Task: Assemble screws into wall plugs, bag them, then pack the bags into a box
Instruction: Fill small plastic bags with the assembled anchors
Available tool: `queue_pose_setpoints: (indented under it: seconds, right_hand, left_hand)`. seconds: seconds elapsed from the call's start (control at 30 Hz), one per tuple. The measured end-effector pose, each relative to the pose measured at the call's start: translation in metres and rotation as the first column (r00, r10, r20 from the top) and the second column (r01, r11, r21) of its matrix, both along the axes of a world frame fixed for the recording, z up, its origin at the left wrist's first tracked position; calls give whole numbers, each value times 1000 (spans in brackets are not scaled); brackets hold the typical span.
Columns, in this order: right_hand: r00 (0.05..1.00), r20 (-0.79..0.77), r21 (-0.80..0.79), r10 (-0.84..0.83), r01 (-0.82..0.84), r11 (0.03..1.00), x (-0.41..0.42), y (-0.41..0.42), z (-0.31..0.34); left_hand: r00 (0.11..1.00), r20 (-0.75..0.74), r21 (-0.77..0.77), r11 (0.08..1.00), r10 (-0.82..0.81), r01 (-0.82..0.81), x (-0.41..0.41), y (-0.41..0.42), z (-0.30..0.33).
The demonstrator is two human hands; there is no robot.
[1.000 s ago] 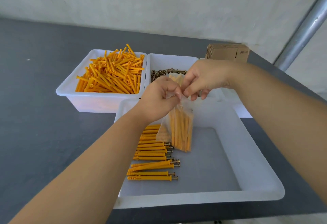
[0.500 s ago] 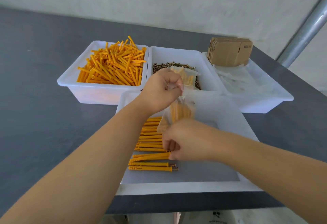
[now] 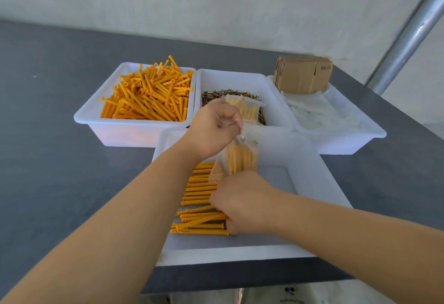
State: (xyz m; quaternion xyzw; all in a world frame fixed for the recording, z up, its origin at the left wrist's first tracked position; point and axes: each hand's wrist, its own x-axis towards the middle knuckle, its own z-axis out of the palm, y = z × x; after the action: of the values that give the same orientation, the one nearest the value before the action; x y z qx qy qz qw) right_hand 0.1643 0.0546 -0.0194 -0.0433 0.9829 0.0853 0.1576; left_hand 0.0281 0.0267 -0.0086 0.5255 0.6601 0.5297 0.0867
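Two bare hands bag orange wall plugs over a white tray (image 3: 312,176) on a dark table (image 3: 60,159).

The left hand (image 3: 213,128) pinches the top of a clear bag (image 3: 240,157) of plugs, hanging upright above the tray. The right hand (image 3: 242,203), fingers curled, covers the bag's bottom and the near ends of the assembled plugs (image 3: 199,207) lying in the tray; what it holds cannot be told. Beyond the tray sit bins of loose plugs (image 3: 149,95), screws (image 3: 216,95) with another filled bag (image 3: 247,109), and empty bags (image 3: 319,114) with flat cardboard boxes (image 3: 302,75).
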Motion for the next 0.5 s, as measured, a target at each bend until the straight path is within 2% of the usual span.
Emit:
queue_pose_setpoints:
  seconds: [0.2, 0.27, 0.33, 0.4, 0.5]
  right_hand:
    - [998, -62, 15, 4, -3, 1000, 3, 2, -2]
    - [996, -86, -48, -25, 21, 999, 4, 6, 2]
    - [992, -108, -186, -72, 51, 981, 4, 14, 10]
    - [987, -75, -367, -144, 107, 924, 3, 23, 21]
    - [952, 56, -639, -301, 266, 722, 9, 38, 36]
  left_hand:
    - [1000, 25, -11, 1000, 8, -8, 1, -1, 1]
    - [999, 32, -19, 1000, 6, -5, 1, -1, 0]
    - [1000, 28, -23, 1000, 10, -9, 2, 0, 1]
    - [1000, 21, -20, 1000, 12, -11, 2, 0, 1]
    - [1000, 29, -16, 1000, 5, -5, 1, 0, 1]
